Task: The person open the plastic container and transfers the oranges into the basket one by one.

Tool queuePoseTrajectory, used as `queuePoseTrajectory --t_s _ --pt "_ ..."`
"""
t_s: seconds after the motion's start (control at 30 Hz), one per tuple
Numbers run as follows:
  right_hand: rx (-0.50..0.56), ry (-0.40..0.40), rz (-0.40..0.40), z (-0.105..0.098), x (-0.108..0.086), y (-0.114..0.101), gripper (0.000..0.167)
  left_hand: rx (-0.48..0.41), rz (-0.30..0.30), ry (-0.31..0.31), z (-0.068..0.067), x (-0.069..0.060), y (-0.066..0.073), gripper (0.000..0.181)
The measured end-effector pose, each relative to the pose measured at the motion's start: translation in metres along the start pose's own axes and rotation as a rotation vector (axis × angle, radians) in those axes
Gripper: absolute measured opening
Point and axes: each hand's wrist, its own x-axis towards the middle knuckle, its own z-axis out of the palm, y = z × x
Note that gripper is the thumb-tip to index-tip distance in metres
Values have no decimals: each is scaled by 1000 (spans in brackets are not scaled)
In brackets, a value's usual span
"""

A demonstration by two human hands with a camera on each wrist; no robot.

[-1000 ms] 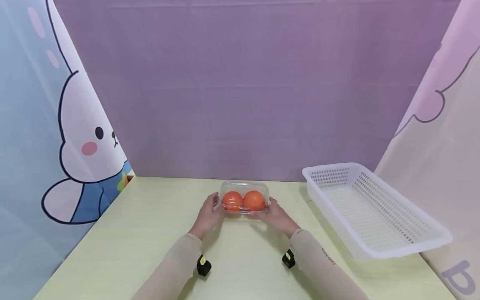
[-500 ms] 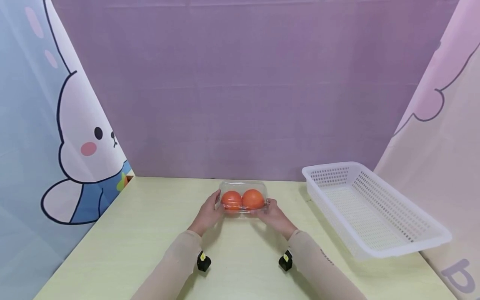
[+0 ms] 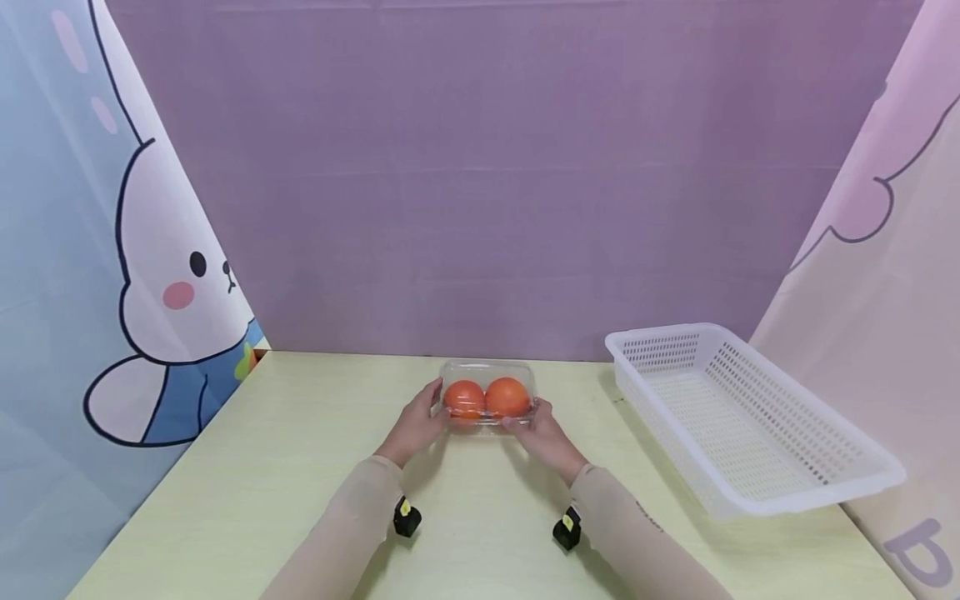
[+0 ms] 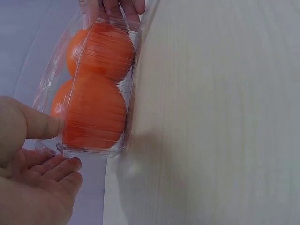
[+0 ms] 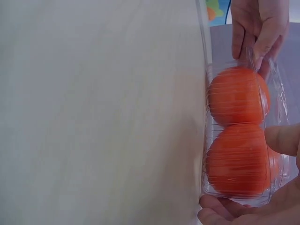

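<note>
A clear plastic fruit box (image 3: 489, 369) sits at the middle of the table in the head view, with two round orange-red fruits (image 3: 465, 399) side by side inside it. My left hand (image 3: 414, 425) holds its left end. In the left wrist view the thumb presses the box's rim while the fingers curl beneath its end. At the right end my right hand (image 3: 546, 435) grips the box, and in the right wrist view the thumb lies on the rim with the fingertips under the edge. Whether the box's lid is fastened I cannot tell.
A white perforated plastic basket (image 3: 810, 505) stands at the right side of the pale wooden table (image 3: 315, 417). Behind the table hangs a purple cloth (image 3: 480, 183). Printed curtains (image 3: 45, 350) flank it on both sides.
The fingers of my left hand have drawn in against the box's end. My right wrist has shifted slightly left. Box and fruits stay almost in the same place.
</note>
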Motion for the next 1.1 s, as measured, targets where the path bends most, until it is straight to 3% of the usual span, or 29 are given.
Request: queuePoseTrajectory --t_s 1.1 --pt "-58 -40 38 -5 1 -2 72 -6 10 -13 -2 1 1 60"
